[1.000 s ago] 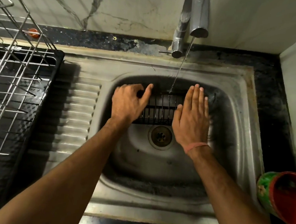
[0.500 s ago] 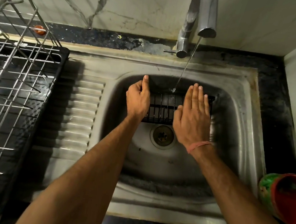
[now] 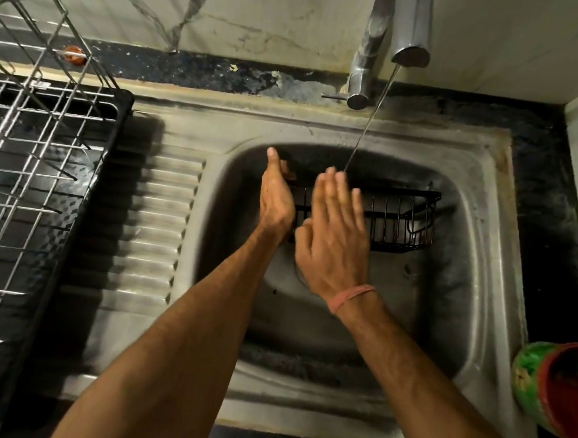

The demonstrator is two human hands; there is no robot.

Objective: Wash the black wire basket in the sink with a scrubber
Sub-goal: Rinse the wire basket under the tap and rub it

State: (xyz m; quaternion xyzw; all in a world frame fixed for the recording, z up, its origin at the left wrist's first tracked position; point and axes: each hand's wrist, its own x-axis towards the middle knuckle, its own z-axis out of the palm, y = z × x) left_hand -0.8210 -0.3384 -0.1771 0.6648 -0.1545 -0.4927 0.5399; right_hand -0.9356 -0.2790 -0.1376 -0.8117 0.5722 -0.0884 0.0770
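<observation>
Basket (image 3: 400,219) lies in the sink (image 3: 479,211), under the stream (image 3: 370,115); left hand (image 3: 277,201) grips its left end, fingers curled behind the rim; right hand (image 3: 337,236) lies flat, fingers straight and together; no scrubber visible; best held steady while rubbing each wire under the water.

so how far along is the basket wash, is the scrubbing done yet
Done: the black wire basket sits in the sink and the tap is running, its stream falling at the basket's back edge. In hand: the left hand is at the basket's left end, its grip hidden, and the right hand is flat over it. Left: no scrubber is visible, so scrubbing appears not yet started.
</observation>
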